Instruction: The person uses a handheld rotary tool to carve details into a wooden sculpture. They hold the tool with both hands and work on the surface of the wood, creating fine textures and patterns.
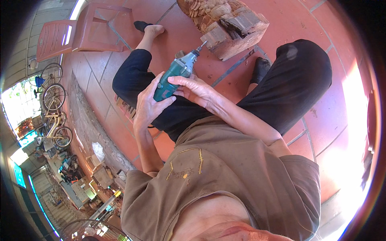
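Observation:
Between my knees I hold a green and grey die grinder [173,80] with both hands. Its thin metal bit [204,43] points up and to the right. My left hand [148,102] wraps the rear of the body from the left side. My right hand [194,89] grips it from the right, its thumb lying across the green casing. Just beyond the bit, a carved wooden block [237,34] lies on the floor, with a dark hollow in its near end and rough carving farther back. The bit's tip appears very near the block's left corner; I cannot tell whether they touch.
My bent legs [297,80] frame the block on the red tiled floor [329,132]. At the far left is a reddish plastic chair [86,30]. Bicycles [54,98], a long rough timber [94,124], a cluttered workbench [74,188] and a fan [90,229] line the left side.

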`<state>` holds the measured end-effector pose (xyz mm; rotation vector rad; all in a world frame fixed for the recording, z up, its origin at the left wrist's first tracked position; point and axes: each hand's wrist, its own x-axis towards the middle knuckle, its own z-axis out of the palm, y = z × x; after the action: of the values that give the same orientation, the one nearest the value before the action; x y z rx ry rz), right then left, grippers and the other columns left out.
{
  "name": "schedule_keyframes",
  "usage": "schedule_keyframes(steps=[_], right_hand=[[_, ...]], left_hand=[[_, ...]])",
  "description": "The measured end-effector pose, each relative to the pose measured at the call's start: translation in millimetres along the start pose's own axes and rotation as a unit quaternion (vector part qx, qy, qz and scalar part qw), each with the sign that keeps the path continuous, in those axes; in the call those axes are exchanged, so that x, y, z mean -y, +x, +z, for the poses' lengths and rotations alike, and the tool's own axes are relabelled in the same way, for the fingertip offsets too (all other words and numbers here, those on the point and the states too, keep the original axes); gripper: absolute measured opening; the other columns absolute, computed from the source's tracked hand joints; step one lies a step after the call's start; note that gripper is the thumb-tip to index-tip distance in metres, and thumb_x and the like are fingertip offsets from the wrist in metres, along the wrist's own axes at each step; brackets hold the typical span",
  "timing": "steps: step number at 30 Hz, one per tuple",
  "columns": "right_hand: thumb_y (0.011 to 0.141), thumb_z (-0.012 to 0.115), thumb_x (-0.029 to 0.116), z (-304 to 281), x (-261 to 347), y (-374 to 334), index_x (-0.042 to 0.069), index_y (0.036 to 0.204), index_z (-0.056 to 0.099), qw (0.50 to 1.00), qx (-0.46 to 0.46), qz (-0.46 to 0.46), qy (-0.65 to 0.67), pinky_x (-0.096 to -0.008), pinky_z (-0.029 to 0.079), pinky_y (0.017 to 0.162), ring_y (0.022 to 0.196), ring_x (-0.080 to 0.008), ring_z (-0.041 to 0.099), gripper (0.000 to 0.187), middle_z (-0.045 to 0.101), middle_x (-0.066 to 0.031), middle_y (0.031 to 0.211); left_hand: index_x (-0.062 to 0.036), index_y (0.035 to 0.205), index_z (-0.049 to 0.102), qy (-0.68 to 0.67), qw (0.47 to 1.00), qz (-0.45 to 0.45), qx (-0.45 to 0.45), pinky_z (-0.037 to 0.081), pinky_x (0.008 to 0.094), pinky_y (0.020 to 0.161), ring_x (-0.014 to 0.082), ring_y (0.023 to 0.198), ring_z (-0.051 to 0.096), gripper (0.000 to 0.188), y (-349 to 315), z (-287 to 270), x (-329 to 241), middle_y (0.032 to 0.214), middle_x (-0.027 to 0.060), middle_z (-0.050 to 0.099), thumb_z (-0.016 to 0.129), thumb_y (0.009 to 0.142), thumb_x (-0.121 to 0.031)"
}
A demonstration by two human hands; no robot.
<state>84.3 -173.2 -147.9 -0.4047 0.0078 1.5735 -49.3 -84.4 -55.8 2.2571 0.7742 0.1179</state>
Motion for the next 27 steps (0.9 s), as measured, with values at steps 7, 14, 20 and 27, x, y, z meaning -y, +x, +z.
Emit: schedule_keyframes(steps=[7,14,20,27], right_hand=[[0.081,0.081,0.023,-1,5,10,0.013,0.114,0.064,1.0,0.002,-0.001,-0.021,-0.0319,0.05,0.092,0.101,-0.0136,0.064,0.038,0.068,-0.0014,0.108],[0.081,0.081,0.023,-2,5,12,0.012,0.115,0.064,1.0,0.003,-0.003,-0.015,-0.032,0.049,0.093,0.102,-0.0135,0.064,0.04,0.068,-0.0014,0.11],[0.079,0.083,0.023,4,7,1,0.012,0.118,0.059,1.0,-0.018,0.01,-0.017,-0.0329,0.049,0.095,0.106,-0.0152,0.062,0.047,0.065,-0.0024,0.113],[0.079,0.083,0.024,4,1,-5,0.011,0.12,0.056,0.999,-0.03,0.005,-0.011,-0.0334,0.048,0.097,0.107,-0.0161,0.061,0.051,0.063,-0.0029,0.114]], left_hand=[[-0.0052,0.137,0.049,0.027,0.999,0.019,-0.02,0.053,0.0354,0.088,0.0255,0.102,0.068,0.076,8,1,4,0.116,0.0181,0.067,0.083,0.069,-0.006],[-0.0051,0.138,0.049,0.019,1.0,0.014,-0.014,0.053,0.0357,0.089,0.0267,0.104,0.068,0.077,9,0,4,0.117,0.018,0.067,0.083,0.069,-0.008],[-0.0041,0.137,0.05,0.014,1.0,-0.001,0.008,0.052,0.0354,0.091,0.0266,0.107,0.067,0.076,7,-3,2,0.118,0.0182,0.067,0.083,0.069,-0.007],[-0.0027,0.137,0.051,0.004,1.0,0.009,0.021,0.052,0.0352,0.091,0.0256,0.107,0.067,0.075,4,-4,1,0.119,0.0183,0.066,0.083,0.069,-0.007]])
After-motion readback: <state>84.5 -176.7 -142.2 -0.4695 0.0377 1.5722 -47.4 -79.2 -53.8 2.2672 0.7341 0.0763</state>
